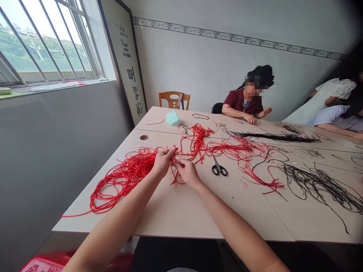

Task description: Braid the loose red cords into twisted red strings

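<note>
Both my hands are raised close together over the table, working on red cord (173,158). My left hand (162,161) pinches the cord between thumb and fingers, its tip showing just above them. Slightly lower and to the right, my right hand (186,172) has its thumb and forefinger closed on the same cord; the exact pinch is small and partly hidden. A big loose pile of red cord (124,177) spreads to the left of my left hand. Behind my hands lies a bundle of knotted red cords (200,136). Black-handled scissors (219,168) rest right of my right hand.
A pale green box (172,118) stands near the table's far edge. Further right lie more red cords (241,151) and black cords (320,181). Across the table sits a person (249,96), with others at far right. A wooden chair (174,99) is behind the table.
</note>
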`<state>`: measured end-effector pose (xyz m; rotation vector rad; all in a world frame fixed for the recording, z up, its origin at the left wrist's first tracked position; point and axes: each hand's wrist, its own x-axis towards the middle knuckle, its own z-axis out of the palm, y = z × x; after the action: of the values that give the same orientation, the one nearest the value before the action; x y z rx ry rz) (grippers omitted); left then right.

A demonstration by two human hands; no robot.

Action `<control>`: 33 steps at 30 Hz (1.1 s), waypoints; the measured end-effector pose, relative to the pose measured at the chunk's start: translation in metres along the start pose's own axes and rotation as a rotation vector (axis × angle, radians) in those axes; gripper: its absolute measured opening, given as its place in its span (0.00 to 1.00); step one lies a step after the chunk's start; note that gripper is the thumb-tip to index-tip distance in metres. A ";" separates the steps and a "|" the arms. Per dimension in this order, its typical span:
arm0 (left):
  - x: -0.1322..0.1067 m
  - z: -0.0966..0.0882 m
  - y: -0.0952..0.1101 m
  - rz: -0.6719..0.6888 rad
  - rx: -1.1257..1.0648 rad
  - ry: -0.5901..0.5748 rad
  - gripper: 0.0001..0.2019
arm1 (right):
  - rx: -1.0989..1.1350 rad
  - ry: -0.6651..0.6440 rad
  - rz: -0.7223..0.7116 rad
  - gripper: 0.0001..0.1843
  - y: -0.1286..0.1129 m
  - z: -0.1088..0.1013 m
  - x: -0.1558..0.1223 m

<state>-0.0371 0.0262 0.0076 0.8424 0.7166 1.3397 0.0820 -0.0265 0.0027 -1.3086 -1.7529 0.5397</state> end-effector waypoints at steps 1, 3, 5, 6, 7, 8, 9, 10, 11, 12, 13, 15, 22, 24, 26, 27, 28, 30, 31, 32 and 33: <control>0.001 -0.001 0.001 0.012 -0.006 0.020 0.15 | -0.049 -0.018 -0.014 0.12 -0.001 0.000 -0.001; 0.002 -0.002 0.004 0.037 -0.009 0.064 0.15 | -0.185 -0.035 -0.090 0.13 -0.005 0.000 -0.008; 0.003 -0.003 0.006 0.046 0.010 0.088 0.15 | -0.341 -0.059 -0.192 0.11 -0.010 0.000 -0.018; 0.003 -0.003 0.007 0.039 0.020 0.091 0.15 | -0.410 -0.080 -0.236 0.11 -0.012 -0.001 -0.023; 0.003 -0.003 0.007 0.029 0.024 0.091 0.15 | -0.466 -0.105 -0.268 0.10 -0.015 -0.001 -0.029; 0.002 -0.003 0.007 0.019 0.020 0.091 0.16 | -0.505 -0.133 -0.292 0.10 -0.017 -0.001 -0.034; 0.002 -0.003 0.007 0.014 0.009 0.098 0.16 | -0.527 -0.170 -0.319 0.09 -0.019 -0.001 -0.039; 0.002 -0.003 0.007 0.014 -0.004 0.108 0.16 | -0.535 -0.210 -0.346 0.08 -0.021 -0.001 -0.045; 0.003 -0.004 0.007 0.021 -0.015 0.117 0.16 | -0.531 -0.252 -0.372 0.08 -0.023 0.000 -0.051; 0.004 -0.004 0.008 0.031 -0.019 0.125 0.16 | -0.519 -0.291 -0.391 0.07 -0.025 0.000 -0.056; 0.004 -0.004 0.009 0.041 -0.020 0.124 0.15 | -0.505 -0.319 -0.399 0.07 -0.027 0.000 -0.061; 0.005 -0.005 0.012 0.051 -0.009 0.089 0.14 | -0.476 -0.352 -0.393 0.08 -0.031 -0.006 -0.066; -0.012 0.002 0.032 -0.114 0.272 -0.375 0.12 | -0.326 -0.063 -0.317 0.17 -0.055 -0.064 -0.018; -0.019 0.006 0.036 -0.113 0.309 -0.461 0.12 | -0.331 -0.103 -0.302 0.19 -0.059 -0.074 0.002; -0.024 0.009 0.039 -0.058 0.295 -0.432 0.13 | -0.322 -0.191 -0.285 0.16 -0.061 -0.076 0.018; -0.025 0.009 0.041 -0.033 0.283 -0.396 0.14 | -0.313 -0.229 -0.277 0.14 -0.063 -0.076 0.024; -0.026 0.010 0.043 -0.016 0.272 -0.360 0.15 | -0.305 -0.255 -0.272 0.12 -0.066 -0.075 0.030; -0.026 0.010 0.048 -0.003 0.253 -0.308 0.16 | -0.314 -0.281 -0.263 0.10 -0.073 -0.073 0.038; -0.026 0.010 0.051 0.002 0.245 -0.294 0.17 | -0.333 -0.292 -0.255 0.08 -0.077 -0.073 0.042; -0.026 0.010 0.053 0.010 0.239 -0.280 0.17 | -0.360 -0.306 -0.240 0.07 -0.082 -0.073 0.046; -0.027 0.010 0.056 0.017 0.231 -0.263 0.17 | -0.386 -0.329 -0.214 0.05 -0.086 -0.075 0.050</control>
<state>-0.0608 0.0005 0.0598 1.1873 0.6645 1.1462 0.0923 -0.0218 0.1269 -1.3184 -2.3274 0.3148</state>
